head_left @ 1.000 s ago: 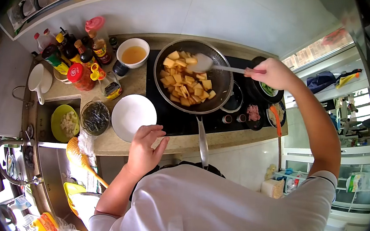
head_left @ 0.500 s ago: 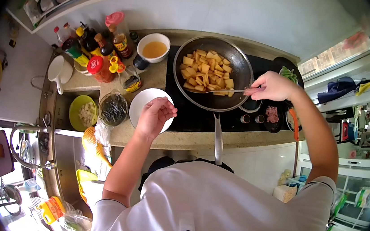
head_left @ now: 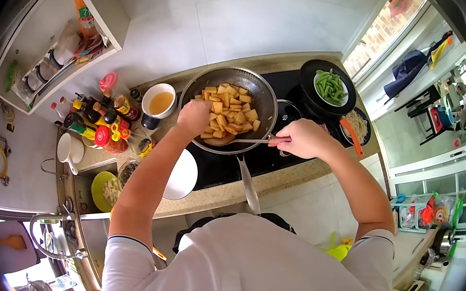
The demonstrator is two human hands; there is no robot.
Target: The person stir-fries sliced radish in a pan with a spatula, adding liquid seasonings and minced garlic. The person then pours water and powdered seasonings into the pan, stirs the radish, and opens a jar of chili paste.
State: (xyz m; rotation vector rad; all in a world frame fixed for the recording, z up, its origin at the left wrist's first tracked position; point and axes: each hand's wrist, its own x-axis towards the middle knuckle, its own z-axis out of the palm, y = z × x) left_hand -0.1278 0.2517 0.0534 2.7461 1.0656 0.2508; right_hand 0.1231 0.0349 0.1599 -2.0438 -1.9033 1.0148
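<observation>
My right hand (head_left: 301,138) grips the handle of a metal spatula (head_left: 253,141). Its head rests among the diced potato pieces (head_left: 228,108), low in the frying pan (head_left: 267,92). At the pan's left side, my left hand (head_left: 194,117) is closed over the potatoes, fingers curled inward. Whatever it may hold is hidden. The pan sits on the black stove, its long handle (head_left: 248,186) pointing toward my body. Partly behind my left forearm lies a white plate (head_left: 182,177).
Left of the pan stand a bowl of yellowish liquid (head_left: 161,103) and several sauce bottles (head_left: 86,110). To the right are a plate of green beans (head_left: 330,87), an orange-handled utensil (head_left: 352,136) and a dish of pale shreds (head_left: 360,127). A green bowl (head_left: 102,191) sits by the sink.
My left hand has moved from above the white plate to over the pan and closed. The right hand still holds the spatula in the potatoes. The view has shifted and turned.
</observation>
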